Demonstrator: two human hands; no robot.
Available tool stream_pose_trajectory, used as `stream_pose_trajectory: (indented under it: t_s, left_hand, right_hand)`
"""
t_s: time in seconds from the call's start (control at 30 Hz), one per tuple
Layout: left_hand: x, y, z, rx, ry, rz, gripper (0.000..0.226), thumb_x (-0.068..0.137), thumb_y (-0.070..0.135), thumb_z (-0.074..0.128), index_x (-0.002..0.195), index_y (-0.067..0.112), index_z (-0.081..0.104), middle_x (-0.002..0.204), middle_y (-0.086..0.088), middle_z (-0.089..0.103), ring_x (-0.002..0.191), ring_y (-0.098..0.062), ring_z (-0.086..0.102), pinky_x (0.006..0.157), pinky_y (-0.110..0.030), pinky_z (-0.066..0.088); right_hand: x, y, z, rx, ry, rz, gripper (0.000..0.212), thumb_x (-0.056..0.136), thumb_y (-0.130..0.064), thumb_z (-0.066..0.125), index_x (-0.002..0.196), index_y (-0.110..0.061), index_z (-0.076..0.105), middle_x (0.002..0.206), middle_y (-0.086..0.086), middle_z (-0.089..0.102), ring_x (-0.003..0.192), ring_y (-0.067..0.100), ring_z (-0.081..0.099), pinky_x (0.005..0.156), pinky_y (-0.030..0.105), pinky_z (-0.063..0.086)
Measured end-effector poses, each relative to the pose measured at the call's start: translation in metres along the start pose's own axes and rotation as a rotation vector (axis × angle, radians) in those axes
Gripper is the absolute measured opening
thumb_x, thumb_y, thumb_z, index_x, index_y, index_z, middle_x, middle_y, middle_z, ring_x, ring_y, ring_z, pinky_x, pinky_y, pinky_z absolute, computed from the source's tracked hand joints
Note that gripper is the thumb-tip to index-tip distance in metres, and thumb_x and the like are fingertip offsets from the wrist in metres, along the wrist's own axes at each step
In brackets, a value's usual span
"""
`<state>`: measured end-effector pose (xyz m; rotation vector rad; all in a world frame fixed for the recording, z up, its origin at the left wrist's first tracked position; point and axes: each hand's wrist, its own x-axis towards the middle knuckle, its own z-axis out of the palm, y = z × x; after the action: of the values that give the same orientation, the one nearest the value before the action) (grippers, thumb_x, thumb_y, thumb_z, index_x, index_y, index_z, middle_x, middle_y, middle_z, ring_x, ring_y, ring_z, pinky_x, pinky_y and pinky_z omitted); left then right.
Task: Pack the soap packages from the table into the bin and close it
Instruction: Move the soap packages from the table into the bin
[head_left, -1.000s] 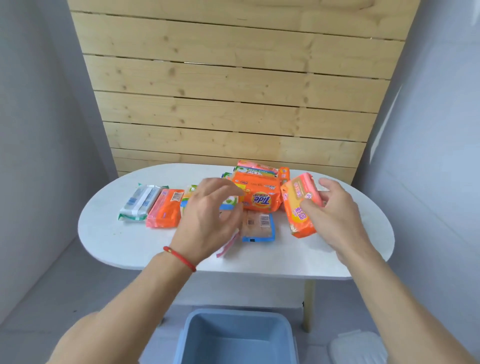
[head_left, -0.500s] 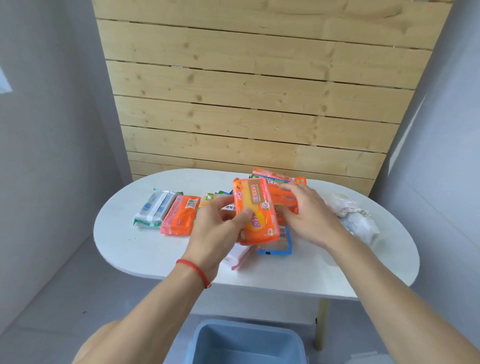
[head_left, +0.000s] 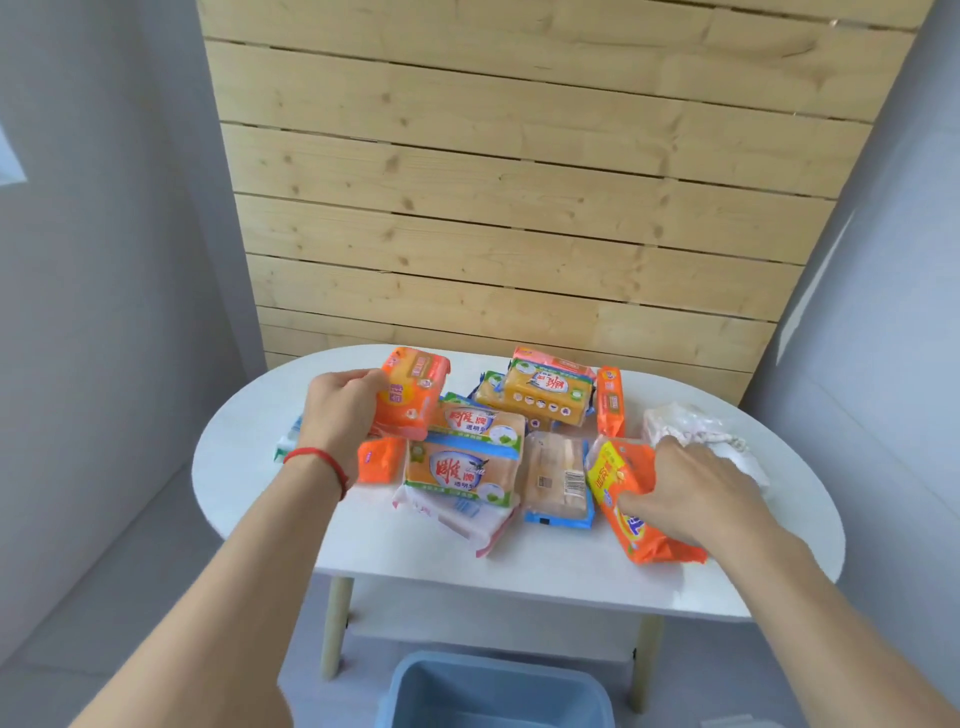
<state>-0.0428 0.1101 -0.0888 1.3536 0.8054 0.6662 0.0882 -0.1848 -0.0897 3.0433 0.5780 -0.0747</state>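
we stood over a white oval table (head_left: 291, 499) strewn with soap packages, both arms stretched out in front of us. our left hand (head_left: 343, 410) was closed around an orange soap package (head_left: 415, 395), lifted clear of the tabletop at the left side of the pile, its long axis tilted up and away from us. our right hand (head_left: 696, 488) was curled over a second orange package with yellow print (head_left: 623, 499) at the right side of the pile, fingers wrapped on its top edge; we could not tell whether it was already lifted or was resting on the table. its long axis ran from the far left toward the near right, out to the table's front edge. between the two hands lay more packages, among them a clear-wrapped tan bar with a blue and green label (head_left: 462, 470), a bar with a barcode (head_left: 558, 473) and a yellow-brown one (head_left: 535, 397) farther back. the blue bin (head_left: 415, 680) sat open on the floor, below the table's near edge and almost directly beneath us, roughly midway between our arms. we judged that both held packages would have to come back toward us and down, over the table edge, and that neither hand was clearly the closer one. no lid was in sight.
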Motion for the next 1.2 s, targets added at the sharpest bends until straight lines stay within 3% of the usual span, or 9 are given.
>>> stream_pose_trajectory:
  t_s: [0.07,0.17,0.33,0.53,0.7,0.77,0.87,1.07,1.2]
  left_hand:
    - [0.011,-0.003,-0.011,0.034,0.052,-0.04,0.028,0.087,0.002,0.052,0.062,0.008,0.062,0.059,-0.011,0.061,0.049,-0.024,0.062,0.058,-0.033,0.053]
    - [0.023,-0.014,-0.025,0.22,0.136,-0.022,0.028,0.082,0.011,0.042,0.075,0.003,0.068,0.068,-0.02,0.062,0.066,-0.036,0.063,0.074,-0.046,0.057]
    - [0.019,-0.029,-0.023,0.502,0.141,0.108,0.03,0.094,0.024,0.045,0.087,0.019,0.074,0.082,-0.008,0.071,0.085,-0.035,0.065,0.079,-0.039,0.056]
    - [0.02,-0.03,-0.008,0.697,0.178,0.427,0.027,0.094,0.009,0.053,0.112,0.009,0.074,0.111,-0.014,0.074,0.114,-0.038,0.054,0.099,-0.04,0.045]
    - [0.01,-0.023,0.011,0.711,0.196,0.617,0.03,0.087,0.006,0.055,0.11,0.014,0.073,0.107,-0.007,0.075,0.112,-0.032,0.051,0.091,-0.029,0.037]
    - [0.005,-0.023,0.012,0.746,0.187,0.643,0.031,0.086,0.005,0.057,0.111,0.014,0.072,0.107,-0.008,0.074,0.111,-0.032,0.051,0.091,-0.032,0.039]
    - [-0.006,-0.015,0.018,0.797,0.199,0.73,0.034,0.083,0.002,0.058,0.112,0.012,0.072,0.107,-0.008,0.073,0.11,-0.033,0.052,0.089,-0.04,0.047]
    - [-0.057,0.003,0.032,0.63,0.162,1.109,0.036,0.084,0.002,0.056,0.116,0.013,0.067,0.112,-0.002,0.066,0.106,-0.026,0.054,0.089,-0.032,0.047]
    - [-0.112,-0.002,0.039,0.412,-0.082,0.97,0.05,0.087,0.02,0.067,0.134,0.014,0.055,0.129,0.0,0.054,0.113,-0.02,0.058,0.093,-0.034,0.051]
  right_hand:
    - [0.009,-0.014,-0.004,-0.068,0.114,-0.093,0.046,0.08,-0.054,0.064,0.112,-0.022,0.056,0.115,0.006,0.06,0.112,0.03,0.059,0.072,0.036,0.042]
    - [0.05,-0.052,-0.012,0.064,0.271,-0.312,0.045,0.089,-0.041,0.059,0.13,-0.022,0.056,0.129,0.005,0.058,0.12,0.029,0.054,0.086,0.04,0.049]
    - [0.123,-0.107,-0.006,0.06,0.041,-0.531,0.066,0.095,-0.033,0.06,0.156,-0.032,0.033,0.164,0.0,0.03,0.147,0.029,0.028,0.115,0.046,0.032]
    - [0.16,-0.128,-0.006,-0.117,-0.103,-0.497,0.07,0.084,-0.048,0.071,0.147,-0.036,0.044,0.139,0.006,0.039,0.129,0.032,0.038,0.098,0.049,0.045]
    - [0.17,-0.154,-0.005,-0.27,-0.084,-0.503,0.041,0.083,-0.044,0.071,0.112,-0.019,0.057,0.125,0.009,0.062,0.108,0.029,0.056,0.08,0.036,0.045]
    - [0.17,-0.156,0.0,-0.223,-0.046,-0.473,0.031,0.083,-0.04,0.073,0.099,-0.02,0.054,0.117,0.009,0.066,0.092,0.028,0.055,0.074,0.036,0.046]
    - [0.165,-0.15,-0.008,-0.057,-0.002,-0.449,0.043,0.077,-0.045,0.079,0.101,-0.016,0.057,0.111,0.007,0.065,0.097,0.03,0.061,0.075,0.037,0.05]
    - [0.107,-0.104,-0.076,0.419,0.225,-0.513,0.091,0.069,-0.051,0.085,0.147,-0.019,0.051,0.137,0.002,0.062,0.129,0.024,0.054,0.098,0.029,0.043]
    - [0.032,-0.061,-0.107,0.756,0.044,-0.694,0.059,0.068,-0.045,0.089,0.123,-0.048,0.066,0.112,-0.019,0.075,0.107,0.007,0.071,0.087,0.018,0.051]
